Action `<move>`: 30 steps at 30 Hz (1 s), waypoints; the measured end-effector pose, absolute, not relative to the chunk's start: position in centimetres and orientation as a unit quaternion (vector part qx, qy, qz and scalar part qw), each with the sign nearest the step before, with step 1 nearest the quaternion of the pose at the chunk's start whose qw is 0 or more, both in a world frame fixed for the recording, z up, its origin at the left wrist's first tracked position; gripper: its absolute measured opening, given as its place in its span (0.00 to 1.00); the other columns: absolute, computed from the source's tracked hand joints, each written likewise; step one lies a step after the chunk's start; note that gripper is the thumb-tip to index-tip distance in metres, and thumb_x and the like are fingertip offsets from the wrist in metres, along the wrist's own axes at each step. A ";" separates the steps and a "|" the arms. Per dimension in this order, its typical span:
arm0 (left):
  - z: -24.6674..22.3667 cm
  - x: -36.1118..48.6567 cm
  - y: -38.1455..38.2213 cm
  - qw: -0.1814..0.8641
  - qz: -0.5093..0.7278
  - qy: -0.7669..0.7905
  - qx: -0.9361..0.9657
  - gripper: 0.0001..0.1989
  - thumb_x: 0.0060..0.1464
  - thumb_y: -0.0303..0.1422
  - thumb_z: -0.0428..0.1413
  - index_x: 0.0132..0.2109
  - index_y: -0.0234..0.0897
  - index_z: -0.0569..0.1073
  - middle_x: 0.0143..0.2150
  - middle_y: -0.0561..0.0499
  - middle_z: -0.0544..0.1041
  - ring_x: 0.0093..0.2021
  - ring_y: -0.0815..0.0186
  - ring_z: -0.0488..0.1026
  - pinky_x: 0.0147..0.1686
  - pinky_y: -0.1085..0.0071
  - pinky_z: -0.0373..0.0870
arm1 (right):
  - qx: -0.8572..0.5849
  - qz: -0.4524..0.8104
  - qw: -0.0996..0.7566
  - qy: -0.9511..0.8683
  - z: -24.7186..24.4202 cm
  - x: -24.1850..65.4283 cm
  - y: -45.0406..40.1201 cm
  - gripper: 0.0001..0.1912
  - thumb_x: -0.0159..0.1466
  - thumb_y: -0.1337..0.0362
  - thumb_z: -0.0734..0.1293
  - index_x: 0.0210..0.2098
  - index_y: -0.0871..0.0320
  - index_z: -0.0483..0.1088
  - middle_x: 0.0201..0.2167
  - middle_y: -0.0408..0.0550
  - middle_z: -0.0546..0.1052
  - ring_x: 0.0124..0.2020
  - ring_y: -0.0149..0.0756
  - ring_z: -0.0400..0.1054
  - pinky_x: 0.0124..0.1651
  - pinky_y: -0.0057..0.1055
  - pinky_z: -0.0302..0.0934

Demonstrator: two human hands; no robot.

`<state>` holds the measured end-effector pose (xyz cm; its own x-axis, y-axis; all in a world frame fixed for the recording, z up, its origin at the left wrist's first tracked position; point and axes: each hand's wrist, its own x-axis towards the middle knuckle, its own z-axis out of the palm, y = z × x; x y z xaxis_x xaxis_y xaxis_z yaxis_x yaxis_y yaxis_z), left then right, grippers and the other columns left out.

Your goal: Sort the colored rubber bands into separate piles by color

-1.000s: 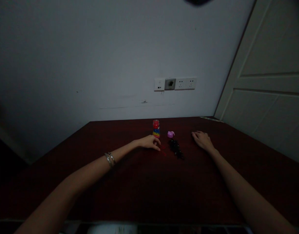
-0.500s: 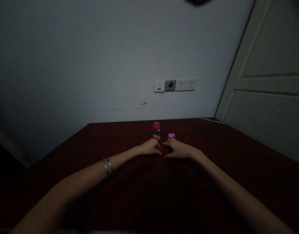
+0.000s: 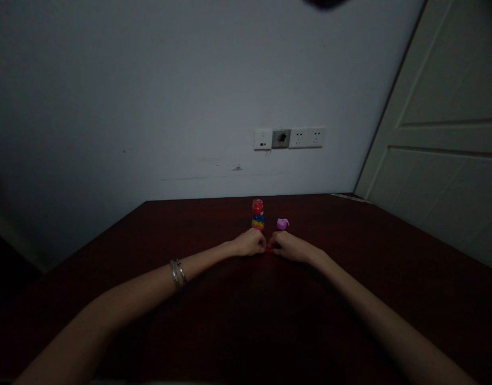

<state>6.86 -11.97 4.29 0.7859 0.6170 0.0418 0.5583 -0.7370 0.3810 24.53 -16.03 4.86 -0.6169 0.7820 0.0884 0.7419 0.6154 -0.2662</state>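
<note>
In the head view, a small red strand (image 3: 268, 250) is seen in the gap between the left hand (image 3: 250, 243) and the right hand (image 3: 289, 246), over the dark red-brown table (image 3: 197, 222). Its visible length is run from side to side, roughly parallel to the far edge of the surface, and that edge is nearer to it than the near one. Whether the strand is lifted or laid on the surface cannot be told.

The strand is reached from opposite sides: its left end is met by the left fingertips, its right end by the right ones. Neither hand can be called clearly nearer. The fingers of each hand are drawn together and appear to be pinched on the strand, though the contact itself is partly hidden by the curled fingers and dim light.

Beyond the left hand, toward the far edge, an open glass jar (image 3: 257, 215) is stood upright, filled with red, blue and yellow contents. Just beyond the right hand a purple lid-like piece (image 3: 282, 224) is set, apart from the jar and also between the strand and the far edge.
</note>
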 end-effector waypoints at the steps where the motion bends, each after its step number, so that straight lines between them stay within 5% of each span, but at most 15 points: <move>1: 4.2 6.9 -12.0 0.177 0.083 0.318 0.927 0.07 0.44 0.24 0.53 0.31 0.30 0.77 0.25 0.49 0.75 0.25 0.70 0.67 0.25 0.76 0.59 | -0.432 0.101 0.101 -0.891 4.8 24.4 -16.1 0.11 0.55 0.72 0.61 0.34 0.60 0.74 0.34 0.51 0.75 0.35 0.36 0.67 0.39 0.29 0.59; 23: 5.1 5.4 -11.8 0.190 0.053 0.287 0.937 0.05 0.43 0.23 0.53 0.28 0.30 0.74 0.23 0.53 0.71 0.24 0.73 0.65 0.25 0.78 0.57 | -0.465 0.076 0.127 -0.873 4.6 23.8 -16.8 0.12 0.54 0.75 0.59 0.33 0.61 0.71 0.31 0.50 0.76 0.31 0.33 0.68 0.31 0.25 0.53; 30: 11.8 5.3 -9.4 0.167 0.222 0.281 0.919 0.07 0.45 0.27 0.54 0.31 0.29 0.75 0.28 0.50 0.73 0.27 0.73 0.65 0.28 0.77 0.59 | -0.474 0.082 0.130 -0.867 4.3 23.9 -16.6 0.11 0.57 0.74 0.59 0.33 0.61 0.72 0.31 0.51 0.77 0.31 0.34 0.69 0.33 0.25 0.55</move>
<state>5.28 -9.36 11.78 0.7440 0.5900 0.3137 0.4422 -0.7867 0.4307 23.94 -16.59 4.26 -0.5168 0.8433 0.1476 0.8007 0.5371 -0.2654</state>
